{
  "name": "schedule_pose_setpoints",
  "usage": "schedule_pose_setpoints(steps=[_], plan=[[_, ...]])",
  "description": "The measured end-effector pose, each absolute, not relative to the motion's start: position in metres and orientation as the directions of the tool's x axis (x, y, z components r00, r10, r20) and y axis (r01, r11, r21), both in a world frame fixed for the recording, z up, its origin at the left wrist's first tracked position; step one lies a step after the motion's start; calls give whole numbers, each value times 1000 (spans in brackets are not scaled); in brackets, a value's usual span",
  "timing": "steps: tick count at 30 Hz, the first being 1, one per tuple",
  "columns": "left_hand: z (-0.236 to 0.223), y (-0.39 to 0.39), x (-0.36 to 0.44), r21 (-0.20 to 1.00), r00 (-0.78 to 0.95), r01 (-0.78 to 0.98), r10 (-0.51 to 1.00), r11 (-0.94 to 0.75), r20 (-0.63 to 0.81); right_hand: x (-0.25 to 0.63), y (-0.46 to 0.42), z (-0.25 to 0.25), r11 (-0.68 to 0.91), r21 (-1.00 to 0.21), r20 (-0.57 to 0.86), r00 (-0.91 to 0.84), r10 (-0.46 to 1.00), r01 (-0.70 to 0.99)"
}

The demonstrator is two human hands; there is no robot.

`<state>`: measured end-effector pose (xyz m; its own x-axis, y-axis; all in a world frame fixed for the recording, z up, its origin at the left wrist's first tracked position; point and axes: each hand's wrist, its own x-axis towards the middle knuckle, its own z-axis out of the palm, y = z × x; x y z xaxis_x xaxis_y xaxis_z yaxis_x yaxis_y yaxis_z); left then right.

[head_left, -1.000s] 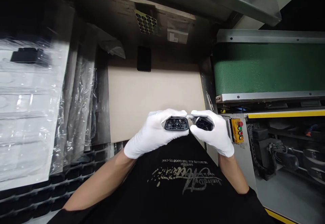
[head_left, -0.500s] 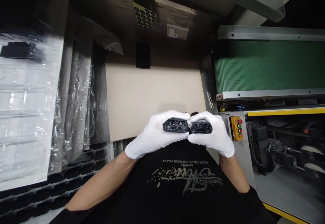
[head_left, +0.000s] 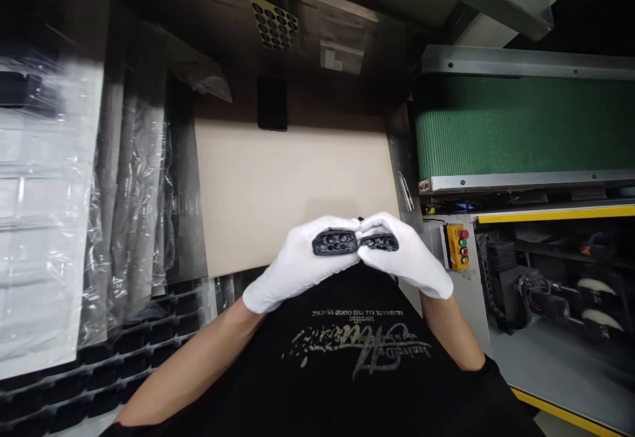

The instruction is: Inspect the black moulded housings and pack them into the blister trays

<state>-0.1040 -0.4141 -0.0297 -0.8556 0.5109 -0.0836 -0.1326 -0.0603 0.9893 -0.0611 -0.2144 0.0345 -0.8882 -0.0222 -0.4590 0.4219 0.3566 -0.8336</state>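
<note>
My left hand (head_left: 305,252), in a white glove, is closed around a black molded piece (head_left: 335,243) with several round recesses in the face toward me. My right hand (head_left: 401,248), gloved in white too, grips a similar black piece (head_left: 381,243), which is turned so that less of its face shows. The fingertips of both hands meet between the two pieces, just above the near edge of a beige board (head_left: 297,179). Gloves cover the sides of both pieces.
A black phone-like slab (head_left: 272,103) lies at the board's far edge. Clear plastic trays (head_left: 44,225) and bags stand left, above black trays (head_left: 124,364). A green conveyor belt (head_left: 526,126) is right, with a yellow button box (head_left: 457,246) below it. Thin metal tools (head_left: 406,190) lie beside the board.
Both hands have moved slightly left and closer together. The right hand has turned its black piece, so its face looks narrower. The whole view has shifted a little.
</note>
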Motion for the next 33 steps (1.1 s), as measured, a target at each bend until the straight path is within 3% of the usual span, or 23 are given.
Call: schedule_pose_setpoints(steps=[3, 6, 10, 13, 16, 20, 22, 23, 26, 28, 30, 33], plan=[[-32, -411, -103, 977, -859, -206, 486, -44, -160, -60, -219, 25, 343, -854, -384, -919, 91, 391], [-39, -407, -103, 964, -849, -265, 483, -37, -215, -58, -218, 19, 331, -844, -404, -906, 130, 423], [-50, -406, -106, 947, -839, -321, 474, -36, -266, -53, -211, 12, 261, -816, -550, -832, -74, 516], [-53, -405, -110, 945, -813, -327, 511, -3, -279, -48, -207, 2, 243, -851, -509, -846, -160, 466], [-50, -404, -114, 927, -760, -372, 562, 36, -327, -44, -205, -11, 246, -886, -423, -903, -79, 393], [-48, -406, -121, 909, -722, -414, 590, 47, -360, -48, -182, -31, 320, -854, -413, -908, 66, 411], [-53, -408, -123, 901, -725, -431, 577, 45, -376, -61, -158, -46, 505, -750, -416, -898, 142, 427], [-56, -409, -124, 899, -727, -436, 568, 51, -385, -70, -145, -55, 634, -640, -434, -885, 168, 434], [-69, -410, -124, 914, -746, -387, 540, 124, -389, -104, -112, -86, 946, -94, -593, -781, 196, 309], [-75, -409, -122, 940, -784, -278, 518, 199, -342, -127, -102, -105, 981, 157, -700, -687, 194, 116], [-78, -409, -118, 964, -833, -126, 503, 235, -231, -145, -103, -119, 975, 224, -758, -630, 168, -9], [-72, -410, -112, 971, -877, 138, 480, 197, 27, -163, -119, -134, 970, 224, -793, -596, 125, -94]])
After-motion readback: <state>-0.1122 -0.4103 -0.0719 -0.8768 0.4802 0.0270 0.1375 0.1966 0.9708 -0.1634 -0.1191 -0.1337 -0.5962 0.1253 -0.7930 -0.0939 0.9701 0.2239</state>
